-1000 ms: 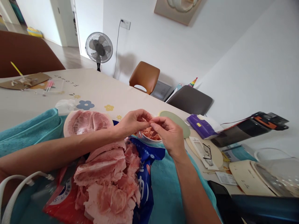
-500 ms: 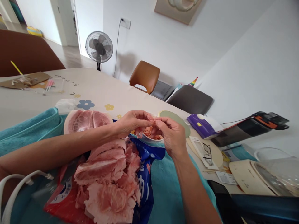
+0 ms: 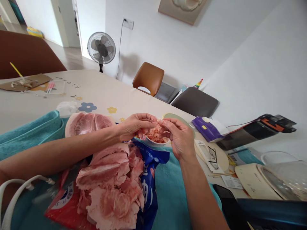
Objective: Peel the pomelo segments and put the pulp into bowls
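Over a white bowl (image 3: 157,142) of orange-pink pomelo flesh (image 3: 155,134), my two hands meet at the fingertips. My left hand (image 3: 135,126) is closed around a piece of pomelo segment (image 3: 142,133), pink and partly hidden by the fingers. Thumb and forefinger of my right hand (image 3: 181,137) pinch together close to the left fingertips, on a small pale bit of the pomelo. A heap of pink pomelo peel (image 3: 110,191) lies below my left forearm, on red and blue plastic bags. Behind that forearm sits a cut pomelo half (image 3: 90,123) in thick rind.
A teal towel (image 3: 171,188) covers the near table. To the right are a purple tissue pack (image 3: 208,129), glasses (image 3: 213,155), a dark bottle (image 3: 254,132) and a cream appliance (image 3: 256,182). A green round mat (image 3: 179,119) lies behind the bowl. White cords (image 3: 14,188) hang at lower left.
My right hand has shifted slightly right, away from the left fingertips, uncovering more of the bowl's flesh. My left hand stays nearly in place.
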Demonstrator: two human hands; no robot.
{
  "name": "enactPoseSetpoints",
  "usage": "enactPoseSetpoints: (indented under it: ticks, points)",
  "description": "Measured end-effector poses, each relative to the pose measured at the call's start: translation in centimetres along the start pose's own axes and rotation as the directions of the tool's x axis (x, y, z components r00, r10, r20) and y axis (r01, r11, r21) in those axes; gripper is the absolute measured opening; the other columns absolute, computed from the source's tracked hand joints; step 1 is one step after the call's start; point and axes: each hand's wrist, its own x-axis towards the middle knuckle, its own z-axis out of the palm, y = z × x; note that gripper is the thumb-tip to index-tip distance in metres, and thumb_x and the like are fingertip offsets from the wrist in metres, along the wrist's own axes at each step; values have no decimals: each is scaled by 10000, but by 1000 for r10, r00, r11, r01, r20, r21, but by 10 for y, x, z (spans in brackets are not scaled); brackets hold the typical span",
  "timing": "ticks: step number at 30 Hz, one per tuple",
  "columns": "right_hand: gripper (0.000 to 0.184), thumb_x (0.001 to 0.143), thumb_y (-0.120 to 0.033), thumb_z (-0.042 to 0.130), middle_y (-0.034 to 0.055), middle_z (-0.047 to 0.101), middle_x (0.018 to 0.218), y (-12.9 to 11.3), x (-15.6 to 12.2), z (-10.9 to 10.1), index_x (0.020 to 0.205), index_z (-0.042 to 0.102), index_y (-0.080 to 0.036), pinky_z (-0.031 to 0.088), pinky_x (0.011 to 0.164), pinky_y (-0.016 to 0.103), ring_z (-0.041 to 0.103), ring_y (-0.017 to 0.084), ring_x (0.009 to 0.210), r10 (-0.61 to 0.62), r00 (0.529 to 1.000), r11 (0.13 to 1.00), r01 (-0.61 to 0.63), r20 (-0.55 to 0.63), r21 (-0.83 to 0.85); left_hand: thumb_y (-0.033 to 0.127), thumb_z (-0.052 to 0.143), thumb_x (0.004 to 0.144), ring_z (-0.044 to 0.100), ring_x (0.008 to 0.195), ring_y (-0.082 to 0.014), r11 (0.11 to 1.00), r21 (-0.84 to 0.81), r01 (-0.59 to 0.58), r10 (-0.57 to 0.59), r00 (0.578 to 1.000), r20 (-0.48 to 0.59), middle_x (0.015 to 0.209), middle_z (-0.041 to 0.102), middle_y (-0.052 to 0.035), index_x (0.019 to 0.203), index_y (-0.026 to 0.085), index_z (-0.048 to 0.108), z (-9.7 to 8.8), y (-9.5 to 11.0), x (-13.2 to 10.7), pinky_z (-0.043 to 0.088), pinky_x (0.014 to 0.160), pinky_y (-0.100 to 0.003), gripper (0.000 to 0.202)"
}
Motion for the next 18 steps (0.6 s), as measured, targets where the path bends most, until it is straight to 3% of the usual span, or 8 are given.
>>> enactPoseSetpoints:
  ticks: [4,9,14,18]
  points:
    - [204,686,-334,731,-2,661,640,12,12,-12,800,709,-166,533,501,259,620,141,585,-101,989,979,80,-107,-187,132,756,704,465,338,-21,1000,-30,3,-4,1000,-24,634,615,60,896,161,639,3,2,-1,384,316,-134,227]
    - [223,715,-356,682,17,688,706,26,23,-24,835,722,-172,533,550,299,634,175,655,-117,991,910,78,-71,-407,97,744,697,501,372,-15,999,-41,5,-6,1000,-30,794,661,36,961,159,659,4,3,-2,420,329,-140,284]
    - [221,744,-344,616,56,722,848,27,24,-27,841,743,-191,540,656,354,650,211,768,-202,979,809,152,-26,-569,129,754,716,460,365,-19,999,-28,44,-45,997,-58,669,638,36,1001,145,679,3,3,-2,413,345,-146,294]
    - [236,768,-357,628,48,721,850,14,12,-17,904,736,-198,538,668,349,660,201,737,-255,967,829,217,-4,-516,215,778,736,457,369,-37,998,-3,55,-55,998,-25,508,546,60,995,147,683,1,2,-1,398,360,-139,283]
